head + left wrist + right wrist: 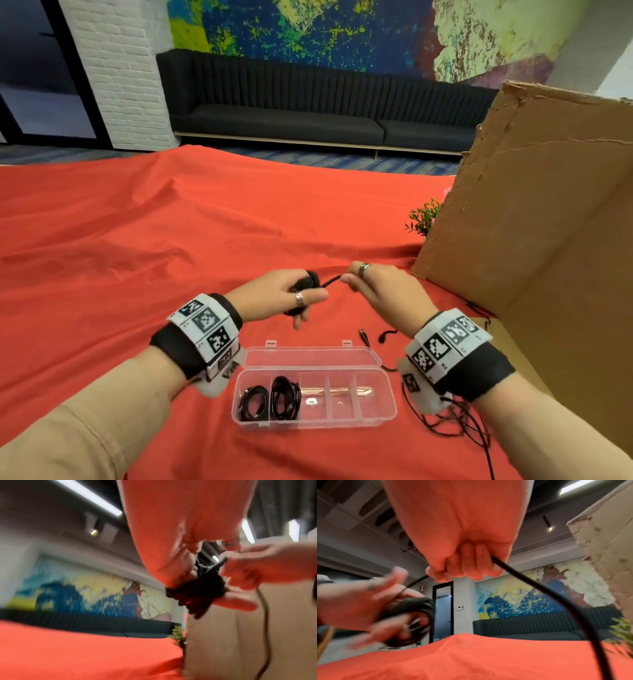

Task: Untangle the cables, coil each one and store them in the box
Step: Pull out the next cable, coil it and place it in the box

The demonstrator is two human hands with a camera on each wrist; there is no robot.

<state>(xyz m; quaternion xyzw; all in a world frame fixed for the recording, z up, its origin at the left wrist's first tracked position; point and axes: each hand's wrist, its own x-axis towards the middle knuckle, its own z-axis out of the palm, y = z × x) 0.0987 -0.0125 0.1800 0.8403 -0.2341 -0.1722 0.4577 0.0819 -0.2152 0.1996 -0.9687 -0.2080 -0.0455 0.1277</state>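
My left hand [301, 296] holds a black cable coil [310, 279] wound round its fingers, above the red cloth. A short taut stretch of the same black cable [330, 281] runs to my right hand [364, 282], whose curled fingers grip it. In the right wrist view the cable [556, 596] leaves the fist [462, 561] and hangs down toward the table. The left wrist view shows the coil [197, 592] blurred at the fingertips. The clear plastic box [373, 397] lies open below my hands, with two coiled black cables [253, 402] [284, 397] in its left compartments.
A loose tangle of thin black cables [455, 421] lies on the cloth under my right wrist, with plug ends [364, 337] near the box lid. A large cardboard box [531, 222] stands at the right, a small green plant [423, 217] behind it.
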